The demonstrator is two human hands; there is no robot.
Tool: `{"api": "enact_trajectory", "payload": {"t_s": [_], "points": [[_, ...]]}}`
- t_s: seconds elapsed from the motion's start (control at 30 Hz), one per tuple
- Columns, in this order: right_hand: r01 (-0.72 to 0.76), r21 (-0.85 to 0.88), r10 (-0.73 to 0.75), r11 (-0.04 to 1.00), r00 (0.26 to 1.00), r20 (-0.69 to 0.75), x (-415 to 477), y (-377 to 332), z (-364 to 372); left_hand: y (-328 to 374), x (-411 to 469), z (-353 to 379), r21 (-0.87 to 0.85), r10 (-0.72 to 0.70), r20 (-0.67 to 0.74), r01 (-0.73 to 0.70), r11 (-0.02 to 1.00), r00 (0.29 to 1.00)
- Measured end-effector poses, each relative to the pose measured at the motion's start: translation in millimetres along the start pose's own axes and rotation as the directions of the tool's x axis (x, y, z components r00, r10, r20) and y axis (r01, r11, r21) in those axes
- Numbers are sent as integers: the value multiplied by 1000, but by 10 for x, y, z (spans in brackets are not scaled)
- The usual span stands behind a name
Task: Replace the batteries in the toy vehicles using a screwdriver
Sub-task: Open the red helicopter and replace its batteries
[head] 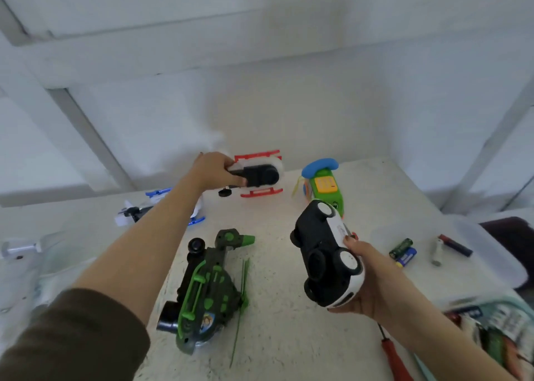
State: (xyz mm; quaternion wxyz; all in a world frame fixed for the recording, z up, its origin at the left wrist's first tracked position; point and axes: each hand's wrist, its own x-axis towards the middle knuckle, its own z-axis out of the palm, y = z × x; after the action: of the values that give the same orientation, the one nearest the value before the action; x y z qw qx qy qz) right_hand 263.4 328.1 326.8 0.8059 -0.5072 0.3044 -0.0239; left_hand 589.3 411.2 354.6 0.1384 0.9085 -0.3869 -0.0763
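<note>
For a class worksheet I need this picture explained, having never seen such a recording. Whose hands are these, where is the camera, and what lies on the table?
There is no machine here. A person wears a camera on the head, looking down at their own hands. The left hand grips a red and white toy helicopter. The right hand holds a black and white toy car, wheels up. On the table lie a green and black helicopter, a toy phone, loose batteries and a red-handled screwdriver.
</note>
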Motion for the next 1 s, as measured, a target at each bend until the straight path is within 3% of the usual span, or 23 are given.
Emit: {"api": "enact_trajectory", "payload": {"t_s": [0.2,0.33,0.5,0.7,0.83,1.0], "points": [[34,-225,-38,974,999,-16,216,-248,284,149,-350,-569,-295,-69,-303,-25,955,950],[71,-275,-89,959,994,-55,632,-482,544,125,-752,-856,-576,-124,-379,-128,807,917],[111,-516,-221,850,963,-157,1303,-667,859,112,-1343,-993,-708,-197,-390,-156,688,900],[65,-762,-298,645,939,-172,1686,-573,1048,75,-1707,-832,-839,-431,-288,-9,543,855],[-13,-865,-377,502,896,-232,1786,-472,1105,52,-1867,-683,-826,-417,-280,4,563,865],[-6,-936,-511,351,837,-197,1813,-362,1067,25,-2008,-543,-810,-394,-266,18,587,880]]}}
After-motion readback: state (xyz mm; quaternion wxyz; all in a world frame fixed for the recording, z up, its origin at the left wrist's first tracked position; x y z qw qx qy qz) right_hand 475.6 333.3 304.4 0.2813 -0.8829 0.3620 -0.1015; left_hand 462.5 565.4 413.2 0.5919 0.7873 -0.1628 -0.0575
